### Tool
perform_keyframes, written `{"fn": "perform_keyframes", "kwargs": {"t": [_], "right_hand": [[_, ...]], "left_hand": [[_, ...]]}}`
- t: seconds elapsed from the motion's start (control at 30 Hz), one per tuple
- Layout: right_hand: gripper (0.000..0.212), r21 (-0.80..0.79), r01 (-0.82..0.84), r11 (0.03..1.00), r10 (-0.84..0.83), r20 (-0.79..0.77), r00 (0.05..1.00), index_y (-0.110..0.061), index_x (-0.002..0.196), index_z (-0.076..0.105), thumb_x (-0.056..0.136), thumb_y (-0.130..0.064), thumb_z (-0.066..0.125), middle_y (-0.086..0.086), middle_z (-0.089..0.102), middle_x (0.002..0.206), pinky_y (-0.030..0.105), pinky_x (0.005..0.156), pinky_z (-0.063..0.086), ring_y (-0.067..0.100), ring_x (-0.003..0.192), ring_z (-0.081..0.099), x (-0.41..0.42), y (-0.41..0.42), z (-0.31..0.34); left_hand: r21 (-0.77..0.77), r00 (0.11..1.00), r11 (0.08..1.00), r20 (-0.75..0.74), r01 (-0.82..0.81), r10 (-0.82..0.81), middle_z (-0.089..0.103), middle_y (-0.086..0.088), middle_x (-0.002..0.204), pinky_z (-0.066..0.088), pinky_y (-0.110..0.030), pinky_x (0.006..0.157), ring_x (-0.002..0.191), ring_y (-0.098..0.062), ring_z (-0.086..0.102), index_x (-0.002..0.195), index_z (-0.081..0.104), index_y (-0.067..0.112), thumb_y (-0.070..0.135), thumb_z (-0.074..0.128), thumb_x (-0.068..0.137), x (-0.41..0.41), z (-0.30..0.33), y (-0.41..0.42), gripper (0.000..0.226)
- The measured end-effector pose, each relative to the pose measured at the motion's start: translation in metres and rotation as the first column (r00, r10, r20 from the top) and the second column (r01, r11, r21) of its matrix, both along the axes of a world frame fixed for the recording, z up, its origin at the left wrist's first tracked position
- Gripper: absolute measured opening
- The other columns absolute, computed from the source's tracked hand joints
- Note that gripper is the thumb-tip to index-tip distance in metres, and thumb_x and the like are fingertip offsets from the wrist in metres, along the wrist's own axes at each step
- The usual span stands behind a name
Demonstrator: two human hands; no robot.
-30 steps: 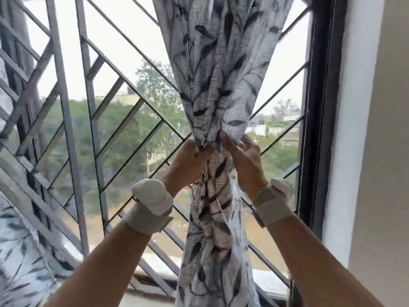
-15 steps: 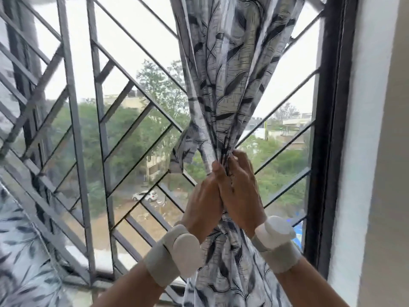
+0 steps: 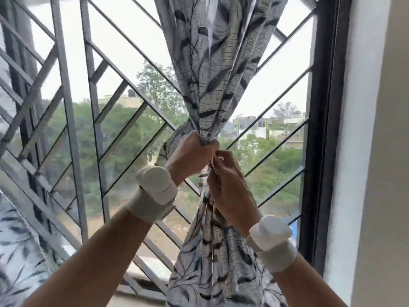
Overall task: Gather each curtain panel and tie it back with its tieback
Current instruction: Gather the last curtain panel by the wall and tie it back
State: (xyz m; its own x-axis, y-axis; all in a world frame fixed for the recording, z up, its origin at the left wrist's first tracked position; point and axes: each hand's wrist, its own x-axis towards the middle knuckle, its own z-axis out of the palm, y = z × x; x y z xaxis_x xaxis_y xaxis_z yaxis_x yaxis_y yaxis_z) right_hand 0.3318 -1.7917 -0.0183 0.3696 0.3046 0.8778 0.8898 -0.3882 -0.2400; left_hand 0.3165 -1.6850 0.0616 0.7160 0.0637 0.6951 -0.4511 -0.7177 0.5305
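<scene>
A grey curtain panel [image 3: 219,63] with a dark leaf print hangs in front of the window, bunched into a narrow waist at mid height. My left hand [image 3: 191,152] is closed around that waist from the left. Just below it, my right hand [image 3: 230,185] grips the gathered folds from the right, fingers pinched on the fabric. A short flap of the same printed cloth [image 3: 171,142] sticks out left behind my left hand; I cannot tell whether it is the tieback. Below my hands the panel [image 3: 217,269] spreads out again.
A grey metal grille [image 3: 93,111] with diagonal bars covers the window behind the curtain. The dark window frame [image 3: 325,129] and a white wall [image 3: 376,151] stand close on the right. A second leaf-print panel [image 3: 17,251] shows at the lower left edge.
Both hands have tightened the gather: my left hand now wraps the waist above, my right hand has slid just below it. The view has shifted closer and slightly left.
</scene>
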Motion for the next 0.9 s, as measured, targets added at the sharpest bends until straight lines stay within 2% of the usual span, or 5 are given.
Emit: {"fn": "perform_keyframes", "kwargs": {"t": [0.13,0.27,0.5,0.67,0.9], "right_hand": [[0.023,0.225,-0.201,0.953,0.233,-0.125,0.965,-0.014,0.113,0.070,0.092,-0.019,0.062,-0.006,0.066,0.110,0.014,0.078,0.050,0.003,0.099,0.063,-0.003,-0.031,0.006],[0.017,0.614,-0.078,0.786,0.219,-0.158,0.963,-0.012,0.103,0.072,0.086,-0.011,0.069,-0.002,0.072,0.093,0.008,0.061,0.047,-0.001,0.080,0.065,0.008,-0.043,0.020],[0.035,0.476,-0.116,0.872,0.192,-0.115,0.975,-0.009,0.116,0.064,0.083,-0.014,0.073,0.001,0.068,0.103,0.019,0.064,0.055,0.006,0.089,0.066,0.009,-0.025,0.039],[0.041,0.456,0.027,0.890,-0.004,-0.053,0.999,-0.014,0.126,0.060,0.088,-0.027,0.067,-0.002,0.064,0.121,0.026,0.083,0.056,0.007,0.102,0.063,-0.012,-0.017,0.038],[0.013,0.348,-0.056,0.936,0.169,-0.303,0.938,-0.022,0.082,0.068,0.084,-0.034,0.069,-0.011,0.071,0.075,0.020,0.060,0.051,0.000,0.068,0.066,-0.020,-0.004,0.044]], "left_hand": [[-0.242,0.999,0.969,-0.006,0.041,-0.044,0.049,-0.001,0.053,0.033,-0.019,0.045,0.042,-0.008,0.041,0.064,0.056,0.010,0.021,0.052,0.093,0.002,-0.013,0.005,0.031],[-0.338,0.994,0.935,0.020,0.109,-0.109,0.054,0.008,0.058,0.035,-0.023,0.059,0.061,-0.010,0.050,0.068,0.052,0.023,0.014,0.053,0.094,-0.004,-0.013,-0.005,0.027],[-0.360,0.987,0.919,0.044,0.162,-0.157,0.054,0.011,0.067,0.040,-0.017,0.059,0.063,-0.002,0.049,0.068,0.048,0.026,0.015,0.053,0.095,-0.022,-0.015,-0.011,0.029],[-0.162,0.994,0.987,0.109,-0.010,0.028,0.042,0.003,0.049,0.028,-0.011,0.035,0.037,-0.002,0.040,0.056,0.044,0.016,0.011,0.050,0.096,-0.024,-0.015,-0.013,0.040],[0.168,0.979,0.982,0.170,0.082,-0.111,0.063,-0.005,0.090,0.046,-0.010,0.072,0.088,-0.018,0.062,0.110,0.057,0.006,0.001,0.050,0.091,-0.022,-0.048,-0.017,0.021]]}}
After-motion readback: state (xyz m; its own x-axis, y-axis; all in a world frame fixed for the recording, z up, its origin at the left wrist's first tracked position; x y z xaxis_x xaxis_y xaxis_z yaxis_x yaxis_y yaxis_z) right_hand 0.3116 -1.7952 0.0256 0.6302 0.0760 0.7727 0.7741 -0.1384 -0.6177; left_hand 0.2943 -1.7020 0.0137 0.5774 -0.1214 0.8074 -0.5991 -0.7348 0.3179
